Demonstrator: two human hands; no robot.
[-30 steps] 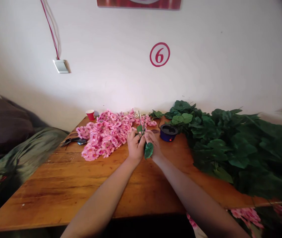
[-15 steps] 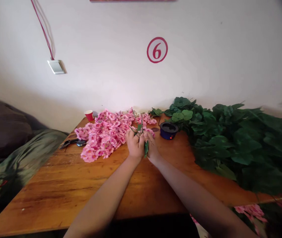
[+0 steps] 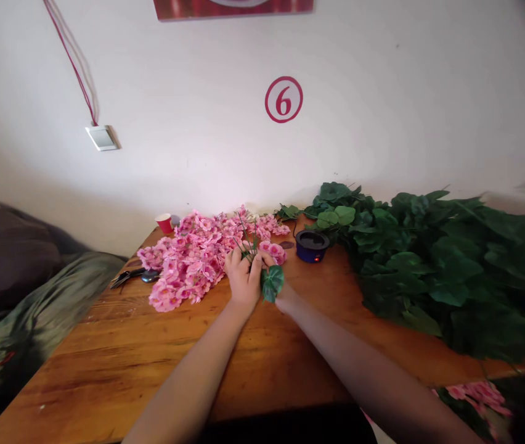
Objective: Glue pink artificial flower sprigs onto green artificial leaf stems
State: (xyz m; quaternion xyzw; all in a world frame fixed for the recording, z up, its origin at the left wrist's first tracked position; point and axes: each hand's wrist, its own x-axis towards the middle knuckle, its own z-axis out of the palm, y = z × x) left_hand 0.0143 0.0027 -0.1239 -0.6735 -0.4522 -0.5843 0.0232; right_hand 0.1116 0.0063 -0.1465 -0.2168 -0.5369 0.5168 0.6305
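Observation:
Over the middle of the table my left hand (image 3: 244,276) is closed around thin green artificial stems (image 3: 249,237) that point up and away from me. Close against it on the right, my right hand (image 3: 269,260) is bent inward with its fingers closed on the same stems; part of it is covered by a round green leaf (image 3: 272,283) hanging toward me. Just behind the hands lies a heap of pink artificial flowers (image 3: 198,253), and one pink bloom (image 3: 272,250) shows beyond my right fingers.
A dark blue round pot (image 3: 312,246) with a lit red switch stands right of my hands. Green leaves (image 3: 429,259) pile up on the right. Pliers (image 3: 126,277) and a red paper cup (image 3: 164,222) sit at the left of the wooden table (image 3: 119,351). More pink flowers (image 3: 479,394) hang below its edge.
The round leaf has turned to face me and now spreads over my right hand. Both hands remain together on the stems. The view has tilted slightly upward.

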